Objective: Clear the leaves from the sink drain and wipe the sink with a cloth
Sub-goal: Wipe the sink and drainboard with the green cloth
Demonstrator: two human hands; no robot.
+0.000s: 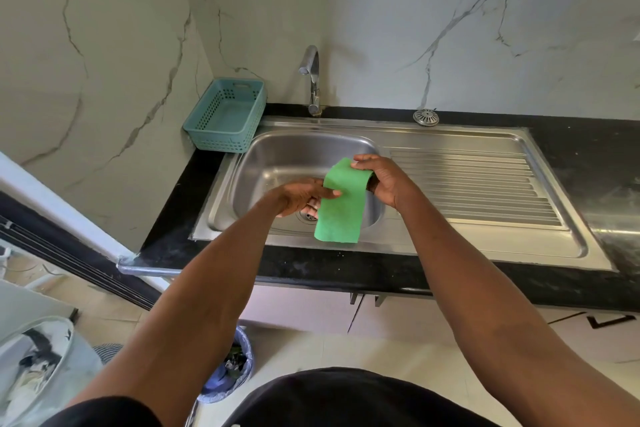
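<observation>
White marble-veined wall panels back a black stone desk [194, 204] that carries a stainless steel sink [277, 163] with a ribbed draining board [474, 191] on its right side. No brand, label or legible writing anywhere.

Green rectangular cloth [341, 204]: held above the basin, toward the front edge of the desk, hanging down so its lower end overlaps the sink's front rim. Right hand [384, 180] grip: closed on the cloth's upper edge, fingers curled over the top. Left hand [301, 196] grip: thumb and fingers pinching the cloth's left edge at mid-height.

Round drain opening [306, 216]: partly visible at the basin floor just under the left hand; cannot tell whether any leaves remain in it.

Teal perforated plastic basket [225, 114]: back left corner of the desk, touching the wall. Chrome curved tap [312, 80]: back edge, behind the basin. Round metal strainer cap [426, 117]: back edge, behind the draining board.

Lined waste bin [230, 367] on the floor below the desk's front edge, dark leafy matter inside.
</observation>
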